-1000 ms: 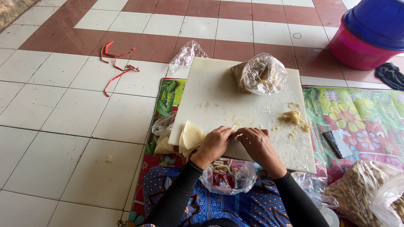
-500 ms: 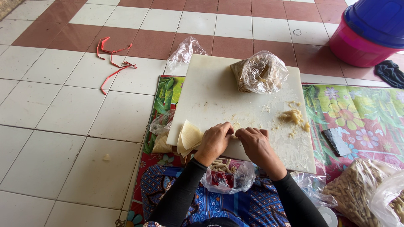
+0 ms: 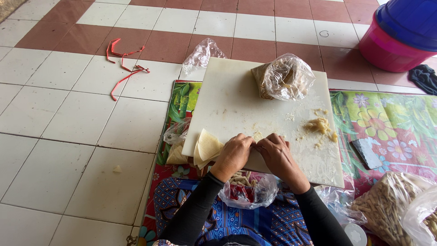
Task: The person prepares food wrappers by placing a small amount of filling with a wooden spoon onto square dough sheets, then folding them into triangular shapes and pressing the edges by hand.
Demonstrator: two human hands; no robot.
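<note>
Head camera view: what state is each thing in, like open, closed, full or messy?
Left hand: curled, pressing down on the board.
Right hand: curled, touching the left.
White cutting board: smeared with crumbs.
Bag on the board: open, partly filled.
Wrapper sheets: stacked, fanned.
Lap bag: open, holding rolled pieces.
Blue lid: on the pink tub.

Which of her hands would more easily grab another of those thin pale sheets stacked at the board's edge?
Probably the left hand. The stack of pale sheets lies right beside it at the white board's left edge, while the right hand sits on the far side and would have to cross over.
</note>
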